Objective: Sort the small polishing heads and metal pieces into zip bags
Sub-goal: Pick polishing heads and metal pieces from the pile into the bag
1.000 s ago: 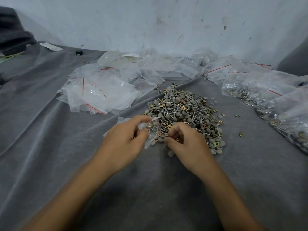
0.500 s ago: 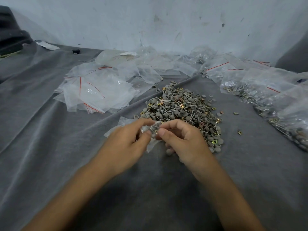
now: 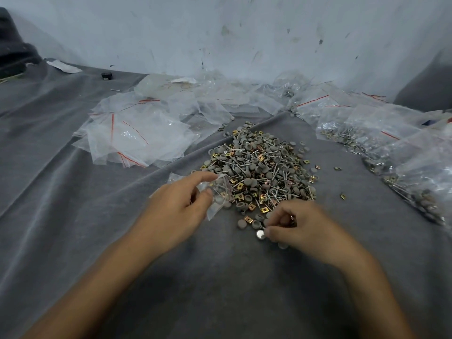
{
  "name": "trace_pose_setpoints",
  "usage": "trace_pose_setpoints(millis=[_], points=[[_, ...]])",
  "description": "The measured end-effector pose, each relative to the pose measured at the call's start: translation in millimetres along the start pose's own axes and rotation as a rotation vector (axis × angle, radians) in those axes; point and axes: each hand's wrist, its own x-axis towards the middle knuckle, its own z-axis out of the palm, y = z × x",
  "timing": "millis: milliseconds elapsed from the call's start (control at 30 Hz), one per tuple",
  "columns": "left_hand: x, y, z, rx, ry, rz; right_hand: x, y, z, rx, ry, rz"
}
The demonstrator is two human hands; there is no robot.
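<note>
My right hand [image 3: 300, 226] has left the bag [image 3: 219, 192] for the pile's [image 3: 259, 165] near edge, fingers curled, hold unclear. My left hand [image 3: 178, 206] pinches the bag beside it. Open grey cloth [image 3: 220, 277] lies nearer me, wall [image 3: 244, 33] behind.

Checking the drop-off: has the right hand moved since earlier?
Yes. The right hand left the zip bag, going rightward to the near edge of the pile.

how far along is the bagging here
Done: several filled bags on the right. In hand: left hand holds a partly filled zip bag, right hand pinches pieces at the edge of the pile. Left: that large pile and many empty bags.
</note>
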Motion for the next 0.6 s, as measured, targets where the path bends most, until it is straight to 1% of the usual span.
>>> trace_pose_setpoints(millis=[67, 133, 267, 367, 433, 533, 600], points=[[-1, 0, 0, -0.004, -0.002, 0.005, 0, -1, 2, -0.134, 0.016, -0.013], [-1, 0, 0, -0.003, -0.003, 0.006, 1, -4, 3, -0.219, 0.02, -0.03], [0, -2, 1, 0.0, -0.006, 0.004, 2, -7, 4, -0.327, -0.054, -0.037], [0, -2, 2, -0.01, -0.006, -0.003, 3, -8, 6, -0.355, -0.044, -0.03], [0, -2, 2, -0.002, -0.01, -0.002, 3, -8, 8, -0.26, 0.007, -0.041], [0, -1, 2, -0.003, -0.012, 0.004, 2, -14, 12, 0.013, 0.114, -0.095], [0, -1, 3, -0.008, -0.019, 0.006, 2, -24, 18, 0.141, 0.128, -0.163]])
